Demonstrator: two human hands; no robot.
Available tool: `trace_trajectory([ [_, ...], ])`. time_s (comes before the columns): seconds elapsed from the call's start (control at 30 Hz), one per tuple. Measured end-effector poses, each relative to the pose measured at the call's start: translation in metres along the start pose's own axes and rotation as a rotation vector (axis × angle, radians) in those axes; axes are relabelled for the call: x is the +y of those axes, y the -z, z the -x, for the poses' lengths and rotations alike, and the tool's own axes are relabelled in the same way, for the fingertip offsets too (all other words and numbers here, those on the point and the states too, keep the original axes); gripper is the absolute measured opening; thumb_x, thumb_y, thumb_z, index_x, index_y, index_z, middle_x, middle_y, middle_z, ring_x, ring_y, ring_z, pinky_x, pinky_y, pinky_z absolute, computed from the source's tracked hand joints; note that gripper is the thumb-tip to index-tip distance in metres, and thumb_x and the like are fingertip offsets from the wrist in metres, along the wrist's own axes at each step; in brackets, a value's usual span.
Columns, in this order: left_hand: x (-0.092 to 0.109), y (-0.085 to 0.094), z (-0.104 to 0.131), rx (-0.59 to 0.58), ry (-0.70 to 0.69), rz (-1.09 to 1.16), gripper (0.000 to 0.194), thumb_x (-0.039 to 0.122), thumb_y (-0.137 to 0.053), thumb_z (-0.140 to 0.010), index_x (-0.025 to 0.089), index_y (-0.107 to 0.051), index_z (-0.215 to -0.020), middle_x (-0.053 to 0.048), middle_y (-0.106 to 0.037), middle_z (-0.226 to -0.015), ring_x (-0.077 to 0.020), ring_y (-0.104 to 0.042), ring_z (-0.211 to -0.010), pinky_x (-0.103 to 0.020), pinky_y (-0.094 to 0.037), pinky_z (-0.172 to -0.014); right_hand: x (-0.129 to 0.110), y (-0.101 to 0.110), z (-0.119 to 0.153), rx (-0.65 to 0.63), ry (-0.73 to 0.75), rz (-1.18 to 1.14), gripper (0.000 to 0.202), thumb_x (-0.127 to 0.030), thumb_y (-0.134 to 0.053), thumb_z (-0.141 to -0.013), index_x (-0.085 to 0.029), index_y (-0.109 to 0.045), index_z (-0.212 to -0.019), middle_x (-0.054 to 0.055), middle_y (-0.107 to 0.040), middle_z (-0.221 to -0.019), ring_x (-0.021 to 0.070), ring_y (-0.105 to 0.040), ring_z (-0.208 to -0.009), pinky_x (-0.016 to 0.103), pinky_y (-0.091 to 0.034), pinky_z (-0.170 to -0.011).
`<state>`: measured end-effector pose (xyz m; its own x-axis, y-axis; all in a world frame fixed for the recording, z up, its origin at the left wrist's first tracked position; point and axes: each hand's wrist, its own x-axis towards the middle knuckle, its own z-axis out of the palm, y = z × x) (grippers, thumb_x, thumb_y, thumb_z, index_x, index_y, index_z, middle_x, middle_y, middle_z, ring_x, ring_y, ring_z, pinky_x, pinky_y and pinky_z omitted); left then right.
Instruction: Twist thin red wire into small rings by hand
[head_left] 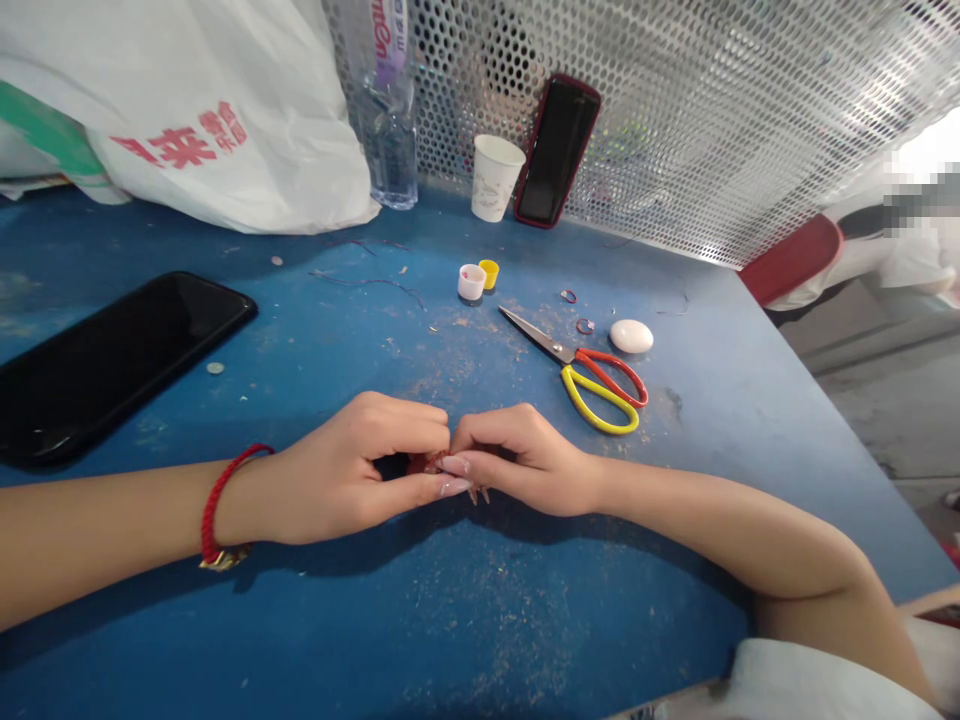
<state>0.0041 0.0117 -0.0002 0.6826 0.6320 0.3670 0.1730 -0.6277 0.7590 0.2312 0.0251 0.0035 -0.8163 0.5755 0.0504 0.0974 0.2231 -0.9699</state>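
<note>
My left hand (360,455) and my right hand (532,460) meet low over the blue table, fingertips touching. Both are closed in a pinch on a small red thing (433,462). Fingers cover most of it, so its kind does not show clearly; it may be thin cord. A red braided bracelet (214,505) with a gold-coloured piece circles my left wrist. Beyond my right hand lie scissors (574,365) with one red and one yellow handle, blades slightly apart. Two small red rings (568,297) rest behind them, near a white egg-shaped object (631,337).
A black phone (120,360) lies at left. White and yellow caps (472,283) stand mid-table. Along the perforated metal panel (675,120) are a white bag (247,130), a water bottle (390,130), a paper cup (496,180) and a leaning phone (559,150). Loose threads (367,281) lie about.
</note>
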Motion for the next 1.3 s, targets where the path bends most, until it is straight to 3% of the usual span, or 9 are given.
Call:
trace_trajectory([
  [1.3, -0.0023, -0.0020, 0.0004, -0.048, 0.016, 0.021, 0.037, 0.018, -0.068, -0.100, 0.019, -0.050, -0.068, 0.007, -0.056, -0.064, -0.0077, -0.049, -0.055, -0.019, -0.040, -0.056, 0.0020, 0.0007, 0.0008, -0.014, 0.101, 0.217, 0.029, -0.032, -0.057, -0.109, -0.017, -0.063, -0.085, -0.001, -0.066, -0.072, 0.0105, -0.057, -0.065, 0.022, -0.044, -0.066],
])
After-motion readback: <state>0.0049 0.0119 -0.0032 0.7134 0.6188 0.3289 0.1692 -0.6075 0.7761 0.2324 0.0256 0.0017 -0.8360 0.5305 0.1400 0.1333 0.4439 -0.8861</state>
